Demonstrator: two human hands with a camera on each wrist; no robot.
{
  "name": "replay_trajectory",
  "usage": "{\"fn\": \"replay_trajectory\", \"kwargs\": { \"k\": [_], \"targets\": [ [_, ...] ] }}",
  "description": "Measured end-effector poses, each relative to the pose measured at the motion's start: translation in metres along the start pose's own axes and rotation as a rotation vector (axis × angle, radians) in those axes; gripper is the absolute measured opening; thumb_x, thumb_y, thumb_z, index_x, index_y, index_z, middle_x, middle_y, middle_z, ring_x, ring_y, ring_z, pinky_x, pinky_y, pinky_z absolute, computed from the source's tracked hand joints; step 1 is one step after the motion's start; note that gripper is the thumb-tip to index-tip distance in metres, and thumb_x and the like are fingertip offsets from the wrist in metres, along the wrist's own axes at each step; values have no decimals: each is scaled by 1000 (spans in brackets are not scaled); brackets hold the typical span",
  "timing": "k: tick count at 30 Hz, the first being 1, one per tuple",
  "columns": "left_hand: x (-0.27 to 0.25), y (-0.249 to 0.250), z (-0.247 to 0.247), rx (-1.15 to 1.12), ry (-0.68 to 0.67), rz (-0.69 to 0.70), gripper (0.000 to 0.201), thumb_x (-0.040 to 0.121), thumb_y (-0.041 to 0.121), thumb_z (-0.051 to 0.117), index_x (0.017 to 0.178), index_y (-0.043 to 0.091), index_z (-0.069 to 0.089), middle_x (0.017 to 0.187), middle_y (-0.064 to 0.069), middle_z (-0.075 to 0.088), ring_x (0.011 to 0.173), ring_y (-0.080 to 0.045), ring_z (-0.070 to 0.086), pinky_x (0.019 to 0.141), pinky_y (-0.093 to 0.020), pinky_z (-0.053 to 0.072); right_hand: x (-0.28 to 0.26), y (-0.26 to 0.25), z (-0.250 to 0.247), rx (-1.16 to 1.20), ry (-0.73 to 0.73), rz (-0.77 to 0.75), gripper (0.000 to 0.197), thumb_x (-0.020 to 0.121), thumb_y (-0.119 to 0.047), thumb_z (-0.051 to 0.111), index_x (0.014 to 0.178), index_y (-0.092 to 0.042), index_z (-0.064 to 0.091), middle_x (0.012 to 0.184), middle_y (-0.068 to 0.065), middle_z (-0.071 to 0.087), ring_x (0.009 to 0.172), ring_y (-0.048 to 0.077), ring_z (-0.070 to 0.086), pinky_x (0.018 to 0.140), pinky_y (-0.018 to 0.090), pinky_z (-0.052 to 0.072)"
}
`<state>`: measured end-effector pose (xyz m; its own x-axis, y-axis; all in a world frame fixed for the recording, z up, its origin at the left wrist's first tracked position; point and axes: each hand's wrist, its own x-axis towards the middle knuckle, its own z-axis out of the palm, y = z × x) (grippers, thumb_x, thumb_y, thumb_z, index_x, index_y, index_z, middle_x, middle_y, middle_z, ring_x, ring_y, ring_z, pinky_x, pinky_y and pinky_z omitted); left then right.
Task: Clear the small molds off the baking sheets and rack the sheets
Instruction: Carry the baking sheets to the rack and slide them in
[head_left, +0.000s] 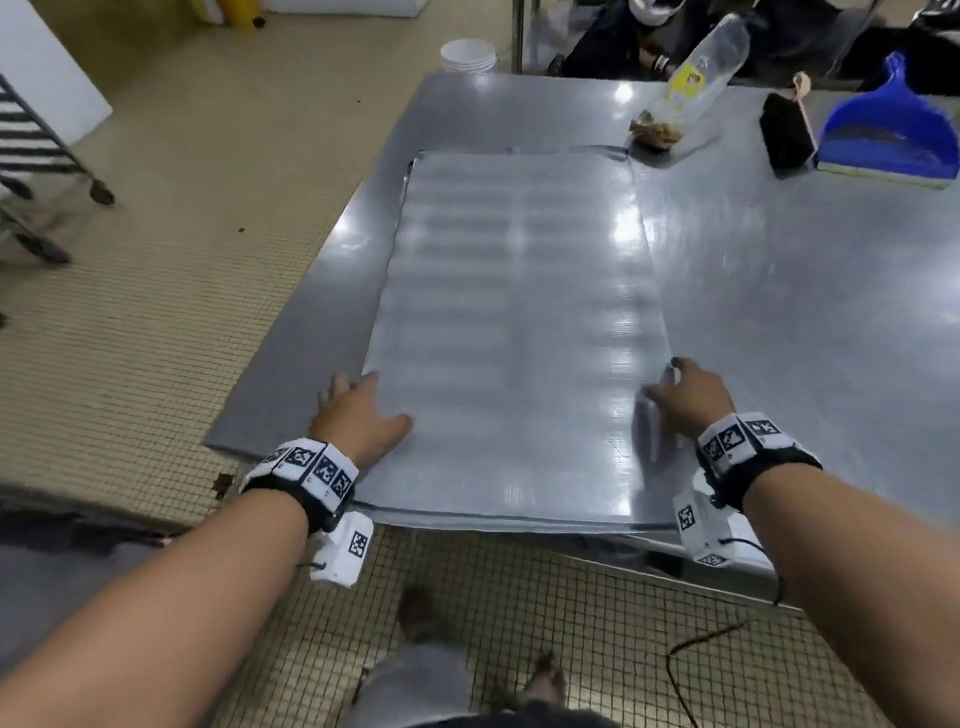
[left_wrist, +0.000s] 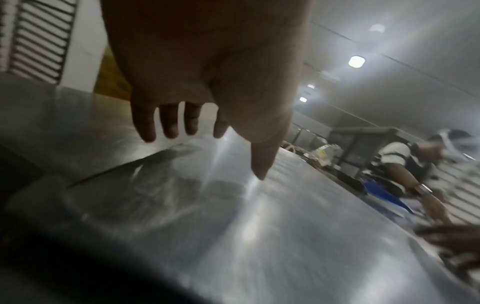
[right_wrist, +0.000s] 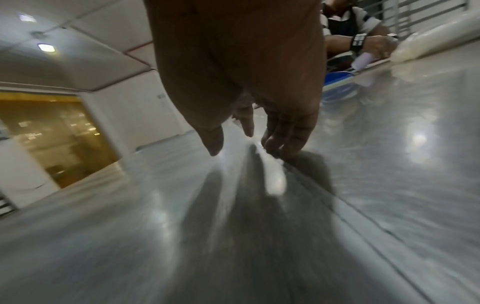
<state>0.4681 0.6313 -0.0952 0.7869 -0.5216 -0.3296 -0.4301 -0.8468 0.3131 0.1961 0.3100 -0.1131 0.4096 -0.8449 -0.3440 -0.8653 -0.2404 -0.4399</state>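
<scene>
A large flat baking sheet (head_left: 519, 322) lies lengthwise on the steel table (head_left: 779, 312), its near edge at the table's front edge. No molds show on it. My left hand (head_left: 371, 402) is at the sheet's left edge near the front. Its thumb is on the sheet's top and its fingers reach past the edge. In the left wrist view that hand (left_wrist: 215, 148) has straight, spread fingers above the sheet (left_wrist: 233, 226). My right hand (head_left: 675, 387) is at the right edge, thumb on top. The right wrist view shows this hand (right_wrist: 245, 150) with its fingertips (right_wrist: 283, 152) on the sheet's rim.
A wheeled sheet rack (head_left: 31, 156) stands on the tiled floor to the left. At the table's far end are a blue dustpan (head_left: 888, 140), a dark brush (head_left: 787, 130) and a plastic bag with food (head_left: 691, 88). Another person (left_wrist: 405, 164) works across the table. A cable (head_left: 696, 649) lies on the floor.
</scene>
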Motion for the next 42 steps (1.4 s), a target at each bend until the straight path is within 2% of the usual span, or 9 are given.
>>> {"fn": "replay_trajectory", "kwargs": {
  "k": [5,10,15,23,30,34,37,39,42],
  "targets": [
    [-51,12,14,116,-165,229,71,66,82,64,117,34,55,122,9,50,118,-18,51,99,-44,47,-57,1,7,-71,16,-319,43,85,-57,66,106,-20,69,107,8,64,96,24,61,78,34,49],
    [-91,-25,36,82,-154,355,72,51,91,65,98,38,53,101,20,51,92,-2,51,83,-27,52,-119,25,17,-133,-151,-534,59,60,-86,64,87,-34,63,86,-17,58,79,-1,54,66,18,44],
    [-97,-40,43,-14,-6,422,43,69,64,77,90,32,59,94,18,54,89,-3,52,82,-26,50,-142,48,35,-201,-95,-594,53,59,-82,70,87,-38,59,84,-20,54,83,-2,49,66,17,39],
    [-102,-37,43,-110,14,378,38,69,49,86,78,25,58,74,11,60,71,-10,57,60,-24,47,-145,42,35,-238,-24,-480,44,65,-69,75,68,-30,56,70,-15,59,64,2,54,59,26,49],
    [-110,-48,44,-236,71,326,49,69,54,84,102,26,62,101,9,60,91,-10,58,81,-28,53,-142,38,33,-178,-32,-427,56,62,-87,61,82,-34,59,70,-15,65,64,1,61,60,25,52],
    [-109,-58,37,-310,228,-42,76,81,57,73,142,18,48,143,-9,44,130,-30,45,103,-48,46,-122,54,32,-146,127,-301,74,73,-82,55,124,-28,59,120,2,63,109,19,58,89,43,53],
    [-105,-59,36,-502,85,-160,68,87,47,72,142,17,46,140,-10,55,124,-32,56,102,-47,48,-109,62,29,-214,128,-184,92,75,-76,63,145,-19,42,145,11,47,131,32,44,104,51,43],
    [-104,-56,39,-582,34,-97,56,89,36,73,137,19,51,129,-5,64,117,-29,61,102,-43,48,-105,62,31,-142,99,-147,89,74,-71,68,139,-16,46,140,15,46,127,34,45,102,49,44],
    [-106,-51,45,-651,44,-73,52,89,28,74,136,20,52,124,-2,65,114,-25,60,100,-38,46,-101,59,37,-69,114,-97,66,68,-74,67,101,-17,55,114,13,52,100,30,54,84,44,52]
  ]
}}
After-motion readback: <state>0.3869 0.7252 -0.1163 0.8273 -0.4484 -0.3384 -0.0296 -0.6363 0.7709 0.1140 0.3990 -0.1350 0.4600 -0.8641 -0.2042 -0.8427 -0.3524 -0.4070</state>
